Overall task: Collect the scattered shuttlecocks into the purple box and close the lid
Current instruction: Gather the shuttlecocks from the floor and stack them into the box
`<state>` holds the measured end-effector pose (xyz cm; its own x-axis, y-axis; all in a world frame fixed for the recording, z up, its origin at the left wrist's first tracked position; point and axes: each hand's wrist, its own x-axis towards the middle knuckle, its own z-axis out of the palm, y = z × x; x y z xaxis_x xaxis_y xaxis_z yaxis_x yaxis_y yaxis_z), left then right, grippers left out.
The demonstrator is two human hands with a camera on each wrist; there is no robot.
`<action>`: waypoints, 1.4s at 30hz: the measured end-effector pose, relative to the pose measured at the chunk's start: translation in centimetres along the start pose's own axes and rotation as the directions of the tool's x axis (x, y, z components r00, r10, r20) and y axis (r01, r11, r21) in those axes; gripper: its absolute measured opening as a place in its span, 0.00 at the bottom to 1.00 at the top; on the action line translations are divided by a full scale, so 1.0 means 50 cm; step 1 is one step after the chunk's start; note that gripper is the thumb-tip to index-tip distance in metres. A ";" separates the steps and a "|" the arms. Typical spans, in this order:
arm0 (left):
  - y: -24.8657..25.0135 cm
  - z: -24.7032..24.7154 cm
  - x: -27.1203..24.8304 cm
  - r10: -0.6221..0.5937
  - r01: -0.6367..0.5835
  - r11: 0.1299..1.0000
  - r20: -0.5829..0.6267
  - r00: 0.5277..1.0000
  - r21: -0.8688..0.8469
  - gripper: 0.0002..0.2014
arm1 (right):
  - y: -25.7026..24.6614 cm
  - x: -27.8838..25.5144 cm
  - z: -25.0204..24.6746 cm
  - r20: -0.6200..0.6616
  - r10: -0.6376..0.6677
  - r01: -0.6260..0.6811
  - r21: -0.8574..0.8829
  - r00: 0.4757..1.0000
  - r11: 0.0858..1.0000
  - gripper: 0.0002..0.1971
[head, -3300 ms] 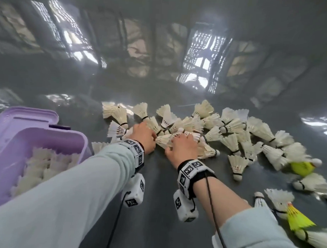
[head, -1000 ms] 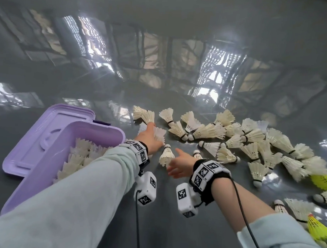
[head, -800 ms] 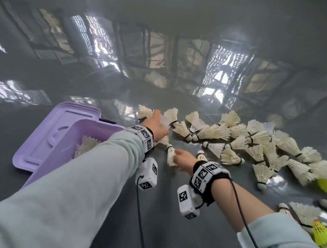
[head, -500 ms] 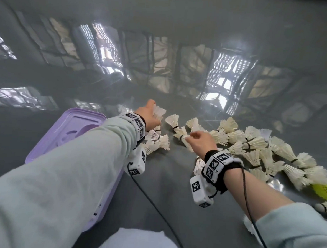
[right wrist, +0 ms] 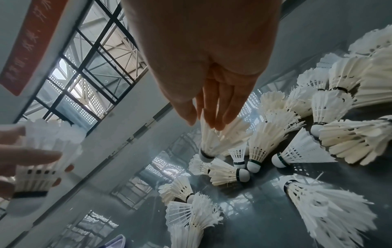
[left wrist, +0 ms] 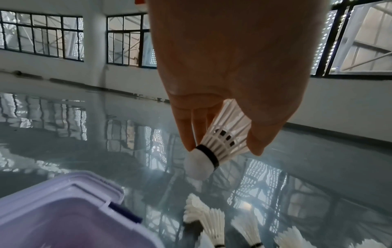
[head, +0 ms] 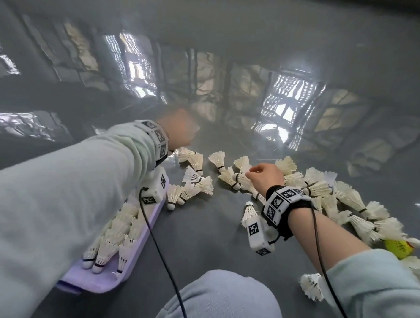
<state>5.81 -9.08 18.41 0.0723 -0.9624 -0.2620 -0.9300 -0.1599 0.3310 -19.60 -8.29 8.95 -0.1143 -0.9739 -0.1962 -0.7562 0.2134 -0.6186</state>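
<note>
The purple box [head: 147, 224] lies open at the lower left, half hidden under my left sleeve, with several white shuttlecocks [head: 117, 236] inside. My left hand [head: 181, 129] is raised and blurred beyond it. In the left wrist view it [left wrist: 222, 149] pinches a white shuttlecock [left wrist: 224, 134], cork down, above the box's corner [left wrist: 63, 209]. My right hand [head: 253, 172] reaches into the scattered pile [head: 322, 186]. Its thumb and fingers [right wrist: 203, 123] pinch the feathers of one shuttlecock [right wrist: 214, 142] whose cork rests on the floor.
The glossy grey floor [head: 213, 230] reflects windows. More white shuttlecocks [head: 194, 182] lie between the hands, one [head: 248, 213] by my right wrist, and a yellow one [head: 400, 245] at far right. My knee [head: 218, 299] and a black cable [head: 158, 247] are in front.
My left hand has lifted off the floor with a shuttlecock and risen beyond the box. My right hand has moved forward into the pile and pinched a shuttlecock's feathers.
</note>
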 end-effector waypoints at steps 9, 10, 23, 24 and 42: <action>-0.006 0.202 -0.058 0.064 -0.032 0.993 0.287 0.956 -0.115 0.42 | -0.030 -0.010 0.023 -0.077 -0.164 0.179 0.273 0.983 0.945 0.14; -0.004 0.218 -0.060 0.086 -0.055 0.992 0.292 0.953 -0.112 0.44 | -0.037 -0.011 0.029 -0.072 -0.180 0.194 0.315 0.981 0.929 0.14; -0.002 0.288 -0.036 0.143 -0.082 0.952 0.192 0.971 -0.294 0.53 | -0.062 -0.023 0.121 0.117 -0.257 0.206 0.333 0.959 0.920 0.10; -0.001 0.290 -0.038 0.163 -0.098 0.945 0.190 0.968 -0.312 0.53 | -0.060 -0.023 0.123 0.113 -0.261 0.212 0.326 0.959 0.921 0.08; -0.060 0.330 -0.061 0.250 -0.185 0.899 0.120 0.961 -0.396 0.51 | -0.045 -0.012 0.174 0.164 -0.279 0.182 0.441 0.946 0.879 0.03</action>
<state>2.43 -2.06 3.27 -0.2066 -0.9381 -0.2780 -0.7071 -0.0533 0.7052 -12.23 -7.51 3.81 0.2083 -0.9683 -0.1380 -0.4014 0.0440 -0.9148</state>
